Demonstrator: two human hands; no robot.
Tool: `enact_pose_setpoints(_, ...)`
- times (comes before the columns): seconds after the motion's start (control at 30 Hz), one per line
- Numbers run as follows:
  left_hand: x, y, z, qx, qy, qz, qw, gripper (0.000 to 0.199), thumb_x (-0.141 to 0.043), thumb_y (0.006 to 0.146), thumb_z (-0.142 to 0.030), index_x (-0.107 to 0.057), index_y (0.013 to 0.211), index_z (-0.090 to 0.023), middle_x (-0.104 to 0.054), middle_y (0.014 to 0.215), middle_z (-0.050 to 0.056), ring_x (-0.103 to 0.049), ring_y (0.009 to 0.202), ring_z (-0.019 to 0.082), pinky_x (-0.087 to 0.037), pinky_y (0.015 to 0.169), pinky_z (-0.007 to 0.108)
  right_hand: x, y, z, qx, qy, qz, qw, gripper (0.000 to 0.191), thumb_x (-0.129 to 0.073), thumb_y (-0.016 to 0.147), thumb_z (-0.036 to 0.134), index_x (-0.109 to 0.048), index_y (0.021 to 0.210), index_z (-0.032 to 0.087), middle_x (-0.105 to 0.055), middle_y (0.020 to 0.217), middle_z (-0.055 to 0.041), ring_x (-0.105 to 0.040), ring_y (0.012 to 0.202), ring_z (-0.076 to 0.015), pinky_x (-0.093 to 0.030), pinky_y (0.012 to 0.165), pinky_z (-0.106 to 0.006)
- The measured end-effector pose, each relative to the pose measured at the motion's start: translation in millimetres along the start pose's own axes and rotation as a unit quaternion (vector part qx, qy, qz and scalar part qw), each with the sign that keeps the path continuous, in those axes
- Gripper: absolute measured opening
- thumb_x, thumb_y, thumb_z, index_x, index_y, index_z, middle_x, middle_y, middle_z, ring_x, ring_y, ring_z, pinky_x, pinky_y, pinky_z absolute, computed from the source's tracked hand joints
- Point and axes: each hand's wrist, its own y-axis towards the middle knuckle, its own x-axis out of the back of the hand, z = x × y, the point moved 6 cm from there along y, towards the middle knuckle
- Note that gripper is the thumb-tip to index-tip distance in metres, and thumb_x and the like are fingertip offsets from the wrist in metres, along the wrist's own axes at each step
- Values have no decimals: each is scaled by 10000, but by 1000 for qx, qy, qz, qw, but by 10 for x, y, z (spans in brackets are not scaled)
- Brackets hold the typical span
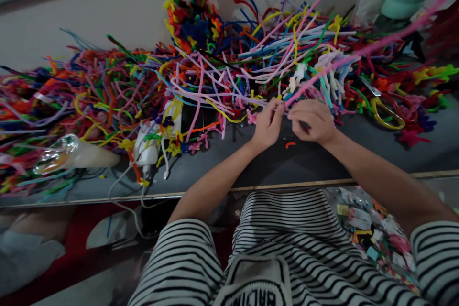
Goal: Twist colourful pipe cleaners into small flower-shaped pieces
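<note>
A long pink pipe cleaner point(333, 64) runs from between my hands up toward the top right corner. My left hand point(268, 123) pinches its near end between thumb and fingertips. Close beside it, my right hand point(312, 120) has its fingers curled, with the fingertips at the same end of the pipe cleaner; what exactly they grip is partly hidden. Just beyond my hands lies a bundle of white and pastel pipe cleaners point(332, 74). A short orange snippet point(290, 145) rests on the dark table point(265, 167) below my fingers.
Heaps of colourful pipe cleaners point(107, 81) cover the table's back and left. Yellow-handled scissors point(385, 114) lie at the right. A white charger with cables point(146, 148) and a clear plastic-wrapped roll point(86, 153) are at the left. A bag of scraps point(373, 229) stands below the table edge.
</note>
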Motion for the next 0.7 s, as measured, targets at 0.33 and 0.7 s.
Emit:
enact_pose_setpoints(0.33,86,131,423,207,-227,138,942,343,-717,752,-424,-493,613,-205,-215,460,-103,-148,397,38,-112,420,214,-93,127,165,-6,-160,73,984,477,-383,1094,427,-741,1305,194,-791,1118,-145,-725,971,-288,-509,816,-410)
enact_pose_setpoints(0.7,31,130,376,167,-247,173,939,395,-848,791,-545,-702,887,-191,-494,608,-45,-408,519,65,-327,490,213,-22,130,-156,-102,-142,-41,984,331,-451,1068,335,-745,1089,184,-800,1053,-120,-738,957,-284,-499,803,-377)
